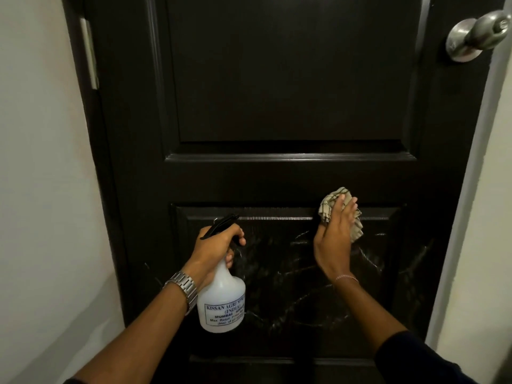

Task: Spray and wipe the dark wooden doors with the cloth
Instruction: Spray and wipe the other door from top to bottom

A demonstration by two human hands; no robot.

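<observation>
A dark wooden door (291, 79) with raised panels fills the view. Its lower panel shows wet, shiny streaks. My left hand (214, 250) grips the neck of a white spray bottle (221, 300) with a black trigger head, nozzle pointing at the lower panel. My right hand (335, 239) presses a crumpled beige checked cloth (331, 202) flat against the upper right corner of the lower panel. The cloth sticks out above and to the right of my fingers.
A round metal door knob (476, 34) sits at the door's upper right. A pale hinge (90, 54) shows on the left edge. Light walls (41, 189) flank the door on both sides.
</observation>
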